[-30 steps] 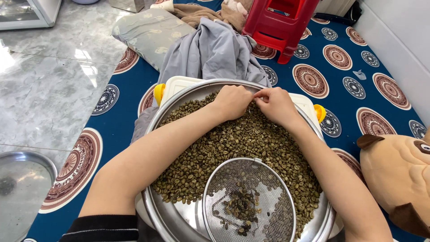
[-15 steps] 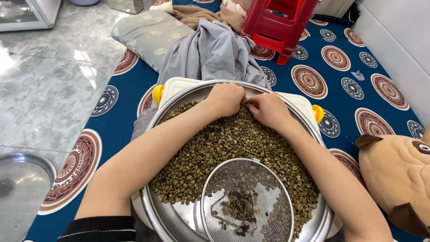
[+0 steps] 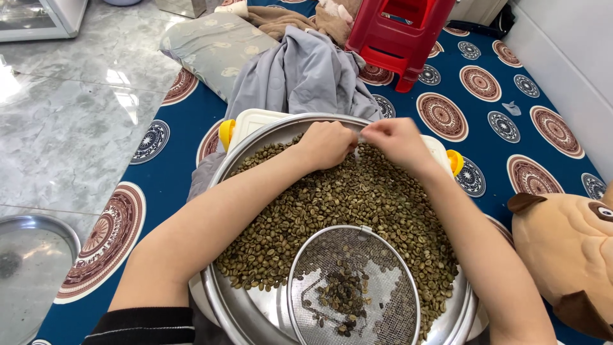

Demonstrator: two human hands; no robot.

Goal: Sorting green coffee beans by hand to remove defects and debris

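Both hands at the far edge of the bean pile, knuckles up, almost touching each other. Left hand curled loosely, fingers bent down into the green coffee beans; can't tell if it grips any. Right hand just right of it, fingertips pinched together toward the left hand; what sits between them is too small to make out.

Beans fill most of the big round steel tray, heaped from the far rim down to the middle; bare metal shows at the near left. Round mesh sieve lies in the near part of the tray, holding a small clump of darker beans at its centre.

Tray sits on a white box with yellow latches; latches stick out left and right. All on a blue mat with round patterns. Grey cloth bunched just beyond the tray, red plastic stool far right of it, pillow far left. Plush dog toy at the right edge. Second steel tray on the marble floor, near left.
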